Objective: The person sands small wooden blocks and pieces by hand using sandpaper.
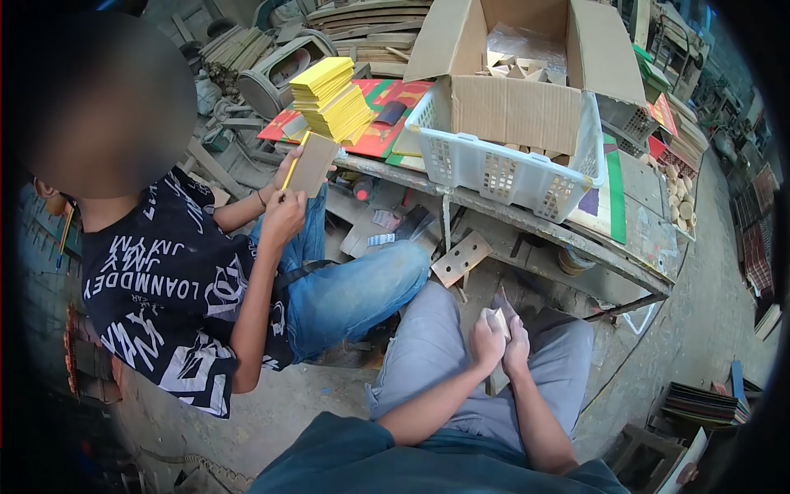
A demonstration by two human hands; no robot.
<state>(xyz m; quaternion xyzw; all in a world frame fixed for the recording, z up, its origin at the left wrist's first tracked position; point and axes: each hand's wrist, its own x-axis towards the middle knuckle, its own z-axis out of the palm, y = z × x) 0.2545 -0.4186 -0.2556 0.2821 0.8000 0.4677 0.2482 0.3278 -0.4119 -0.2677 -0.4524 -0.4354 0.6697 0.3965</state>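
Observation:
Both my hands meet above my lap, between my knees. In my left hand is a small pale wooden block, its fingers closed around it. My right hand is closed on a dark, purplish sheet that looks like sandpaper, pressed against the block. Most of the block is hidden by the fingers. Beyond my hands, a wooden board with dark holes lies under the table's edge.
A co-worker sits at my left, holding a yellow-edged board. The worktable carries a white plastic basket, a cardboard box with wooden pieces, and a yellow stack. Several boards lie at right.

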